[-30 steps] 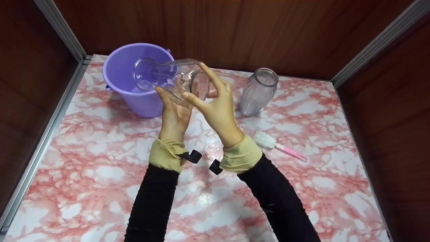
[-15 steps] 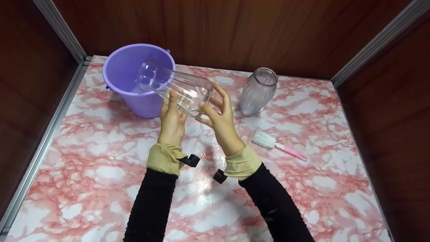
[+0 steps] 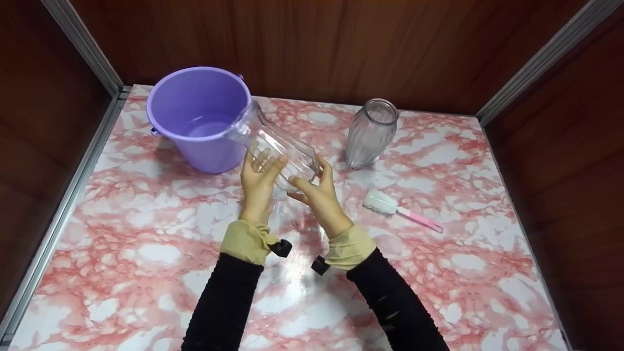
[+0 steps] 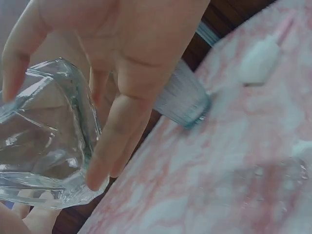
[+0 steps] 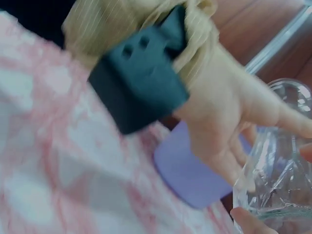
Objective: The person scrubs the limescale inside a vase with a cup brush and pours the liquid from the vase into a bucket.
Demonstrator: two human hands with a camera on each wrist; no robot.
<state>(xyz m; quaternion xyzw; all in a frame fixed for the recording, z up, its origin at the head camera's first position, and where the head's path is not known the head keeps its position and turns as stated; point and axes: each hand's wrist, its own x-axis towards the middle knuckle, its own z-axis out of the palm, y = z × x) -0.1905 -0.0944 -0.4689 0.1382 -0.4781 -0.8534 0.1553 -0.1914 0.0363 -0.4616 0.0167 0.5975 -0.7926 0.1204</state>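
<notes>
A clear glass vase [image 3: 282, 148] is tilted in the air, its mouth up and left beside the right rim of the purple bucket [image 3: 214, 155]. My left hand [image 3: 258, 187] grips the vase's body from the left and below. With thumb and fingers, my right hand [image 3: 319, 197] holds the base end. In the left wrist view, the right-hand fingers [image 4: 119, 129] press against the angular glass base [image 4: 44, 141]. The right wrist view has the left hand [image 5: 222, 122] round the vase [image 5: 280, 175], the bucket [image 5: 190, 168] behind it.
A second ribbed glass vase [image 3: 370, 136] stands upright at the back right. A white-headed brush [image 3: 380, 202] with a pink handle lies in front of it. Water drops [image 4: 287, 185] wet the marbled table [image 3: 146, 287]. Dark wood walls [image 3: 302, 48] enclose the back and sides.
The vase has come right and toward me, its mouth leaving the space above the bucket's opening. Both hands moved with it, still holding it. The second vase and brush stay put.
</notes>
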